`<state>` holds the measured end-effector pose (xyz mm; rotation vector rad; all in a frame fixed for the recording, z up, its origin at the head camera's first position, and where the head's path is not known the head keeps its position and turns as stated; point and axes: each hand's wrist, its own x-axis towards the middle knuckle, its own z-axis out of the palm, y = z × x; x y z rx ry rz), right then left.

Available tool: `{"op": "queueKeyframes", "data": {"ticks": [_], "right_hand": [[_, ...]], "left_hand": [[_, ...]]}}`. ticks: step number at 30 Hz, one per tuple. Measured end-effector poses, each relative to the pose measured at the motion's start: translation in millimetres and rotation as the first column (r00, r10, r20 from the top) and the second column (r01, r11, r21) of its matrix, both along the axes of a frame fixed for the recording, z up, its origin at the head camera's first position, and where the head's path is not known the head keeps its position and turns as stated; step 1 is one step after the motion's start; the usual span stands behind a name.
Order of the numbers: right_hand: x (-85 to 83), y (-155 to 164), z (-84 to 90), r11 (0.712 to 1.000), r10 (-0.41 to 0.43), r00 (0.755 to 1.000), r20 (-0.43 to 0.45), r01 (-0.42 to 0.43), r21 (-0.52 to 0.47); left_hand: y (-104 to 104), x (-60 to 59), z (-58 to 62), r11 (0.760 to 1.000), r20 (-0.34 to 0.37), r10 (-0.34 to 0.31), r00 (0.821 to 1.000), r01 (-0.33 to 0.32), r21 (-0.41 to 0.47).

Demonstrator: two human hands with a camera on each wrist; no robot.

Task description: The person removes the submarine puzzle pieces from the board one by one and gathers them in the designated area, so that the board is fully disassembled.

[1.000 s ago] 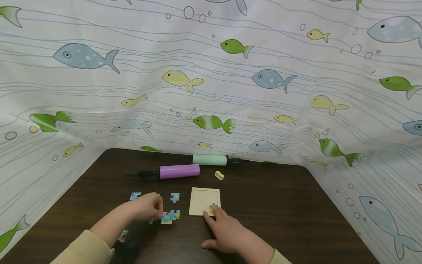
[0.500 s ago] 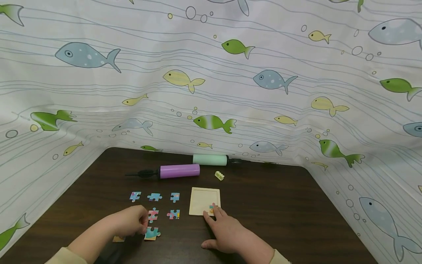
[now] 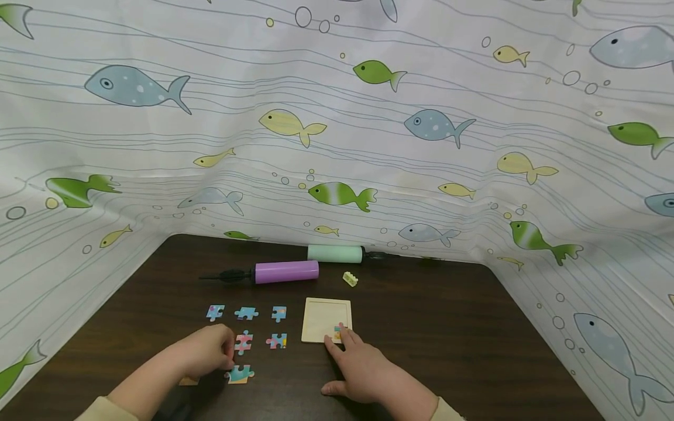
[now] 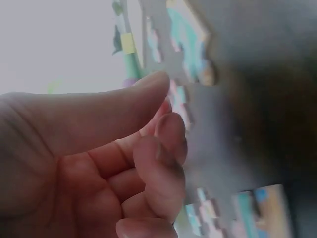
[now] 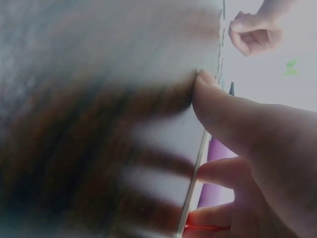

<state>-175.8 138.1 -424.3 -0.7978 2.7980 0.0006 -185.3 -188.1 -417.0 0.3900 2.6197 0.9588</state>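
A pale wooden puzzle tray [image 3: 321,316] lies on the dark table [image 3: 432,339]. My right hand [image 3: 344,351] rests at its near right corner, straight fingers pressing a small coloured piece [image 3: 337,334] in the tray. The right wrist view shows that thumb [image 5: 223,106] against the tray edge [image 5: 199,166]. My left hand [image 3: 226,351] sits left of the tray with fingers curled and nothing between them [image 4: 166,124]. It is beside a blue jigsaw piece [image 3: 239,373]. Several more pieces [image 3: 246,313] lie in rows ahead of it, and a face-down piece [image 3: 188,381] peeks out by the wrist.
A purple hand pump [image 3: 286,272] and a mint green one [image 3: 334,254] lie behind the pieces. A small yellow brick [image 3: 350,279] sits near the tray. A fish-print curtain [image 3: 337,146] walls the table on three sides.
The left hand drew back toward me from the middle row and left the blue piece on the table in front. The right hand stayed on the tray corner.
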Motion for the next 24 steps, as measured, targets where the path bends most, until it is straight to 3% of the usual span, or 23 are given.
{"op": "queueKeyframes", "data": {"ticks": [6,9,15,20,24], "right_hand": [[0.6,0,0.7,1.000,-0.006,1.000,-0.002,0.006,0.003],[0.8,0,0.8,1.000,-0.008,1.000,0.002,0.008,0.001],[0.8,1,1.8,1.000,-0.008,1.000,0.003,0.008,0.001],[-0.7,1,1.4,1.000,0.002,1.000,0.007,-0.002,-0.001],[-1.0,1,-0.1,1.000,0.006,1.000,0.004,-0.006,0.002]], "left_hand": [[14,-6.7,11.8,1.000,-0.066,-0.001,0.998,0.002,0.016],[32,-11.5,20.6,1.000,-0.094,0.001,0.996,-0.002,-0.013],[76,-25.6,32.4,0.998,-0.151,-0.057,0.987,0.054,-0.019],[113,-42.1,31.6,0.996,-0.159,-0.093,0.983,0.094,-0.001],[139,-54.7,21.8,0.993,-0.157,-0.119,0.980,0.119,-0.014]]}}
